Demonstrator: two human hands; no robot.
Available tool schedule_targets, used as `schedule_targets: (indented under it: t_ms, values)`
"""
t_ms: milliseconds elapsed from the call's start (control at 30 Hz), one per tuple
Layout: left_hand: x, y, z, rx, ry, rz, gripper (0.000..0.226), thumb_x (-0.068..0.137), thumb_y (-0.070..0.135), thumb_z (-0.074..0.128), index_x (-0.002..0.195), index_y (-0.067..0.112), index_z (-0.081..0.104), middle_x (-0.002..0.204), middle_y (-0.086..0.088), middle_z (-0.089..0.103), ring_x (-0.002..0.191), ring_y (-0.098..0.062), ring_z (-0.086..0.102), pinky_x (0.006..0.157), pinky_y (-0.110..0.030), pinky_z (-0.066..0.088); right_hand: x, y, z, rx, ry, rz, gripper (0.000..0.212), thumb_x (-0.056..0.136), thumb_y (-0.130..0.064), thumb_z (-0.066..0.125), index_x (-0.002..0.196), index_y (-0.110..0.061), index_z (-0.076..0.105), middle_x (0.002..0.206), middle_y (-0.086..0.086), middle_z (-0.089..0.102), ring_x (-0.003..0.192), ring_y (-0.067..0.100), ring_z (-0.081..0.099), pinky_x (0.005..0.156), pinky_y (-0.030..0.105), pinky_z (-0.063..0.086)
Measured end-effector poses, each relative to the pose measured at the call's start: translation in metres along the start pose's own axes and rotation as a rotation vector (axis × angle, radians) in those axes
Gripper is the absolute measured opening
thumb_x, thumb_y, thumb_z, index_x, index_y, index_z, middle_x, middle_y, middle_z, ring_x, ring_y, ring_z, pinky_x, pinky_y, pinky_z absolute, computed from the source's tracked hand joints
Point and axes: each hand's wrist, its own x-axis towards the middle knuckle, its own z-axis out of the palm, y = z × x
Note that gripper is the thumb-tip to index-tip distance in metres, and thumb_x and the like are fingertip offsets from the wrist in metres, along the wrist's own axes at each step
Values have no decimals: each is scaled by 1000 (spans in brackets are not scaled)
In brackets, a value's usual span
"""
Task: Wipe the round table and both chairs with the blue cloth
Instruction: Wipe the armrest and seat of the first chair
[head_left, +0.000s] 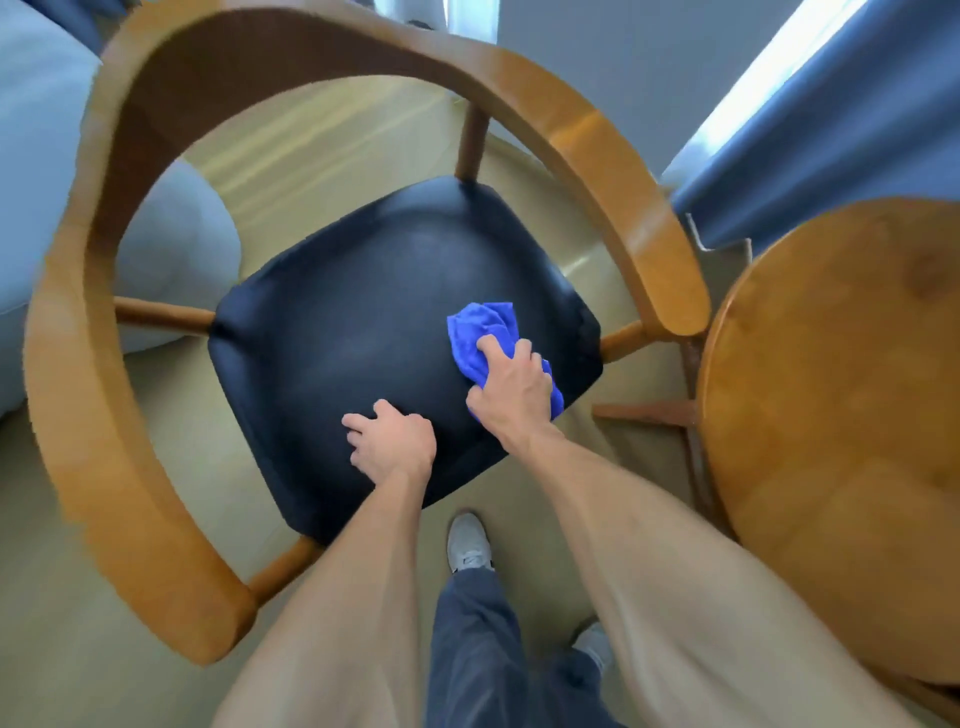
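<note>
- I see my right hand (511, 387) bunching the blue cloth (483, 332) against the black seat (363, 312) of the chair (104, 364), fingers curled round the fabric, on the seat's right side.
- My left hand (395, 441) rests on the near part of the seat, fingers loosely bent, holding nothing.
- The round worktop (841, 415) stands just right of the chair, near its armrest end.
- A grey shoe (469, 543) sits on the floor near the seat.
- I can read no writing or brand anywhere.
</note>
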Motion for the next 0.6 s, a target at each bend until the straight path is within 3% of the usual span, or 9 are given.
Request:
schedule_targets:
  t_ms: [200, 367, 600]
  values:
    - [-92, 40, 49, 5, -98, 98, 26, 88, 17, 42, 112, 10, 49, 128, -16, 41, 103, -35, 55, 92, -44, 44, -55, 114, -36, 316, 36, 227, 44, 81, -25, 59, 124, -27, 49, 111, 9, 50, 99, 33, 53, 84, 37, 42]
    - [-149, 64, 64, 10, -71, 199, 22, 89, 16, 42, 110, 11, 48, 121, -14, 45, 105, -33, 52, 91, -43, 42, -74, 160, -66, 419, 165, 313, 54, 78, -33, 63, 130, -26, 51, 112, 7, 62, 105, 30, 58, 82, 35, 44]
    - [-161, 53, 25, -66, -3, 120, 23, 89, 16, 42, 111, 11, 47, 121, -15, 47, 104, -35, 54, 90, -43, 44, -86, 126, -107, 354, 69, 90, 56, 73, -36, 64, 126, -29, 46, 105, 5, 62, 96, 31, 59, 77, 35, 46]
